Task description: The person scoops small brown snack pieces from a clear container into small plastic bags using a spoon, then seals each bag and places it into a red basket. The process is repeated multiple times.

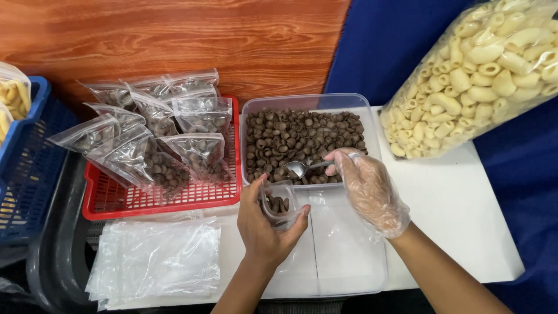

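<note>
Blue crate [26,168]: sitting at the far left edge of the frame, holding bags of pale pasta, out of the way of the working area.
Empty bags [154,261]: lying in a flat stack at the lower left of the table [465,215], just beside the left hand so a fresh one is close by.
Red tray [116,200]: sitting left of centre under the wooden wall, collecting the filled bags [157,136], which are leaning on one another in a loose pile.
Left hand [261,229]: bare, at lower centre, closing around a small clear bag [278,202]; fingers and thumb are pinching its sides, apparently keeping the mouth open and upward. A few brown pieces are already lying inside it.
Spoon [302,168]: reaching from the right hand toward the bag, its bowl hanging just above the bag's mouth at the near edge of the tub.
Tub [360,104]: a clear box in the centre, holding the brown pieces [296,136] heaped at its far end, leaving the near end bare.
Right hand [366,186]: wearing a thin clear glove, gripping the spoon's handle, fingers curling tight on it, probably for clean handling.
Pasta bag [482,75]: a large clear sack of pale elbow pasta, leaning in the upper right of the frame, well apart from both hands.
</note>
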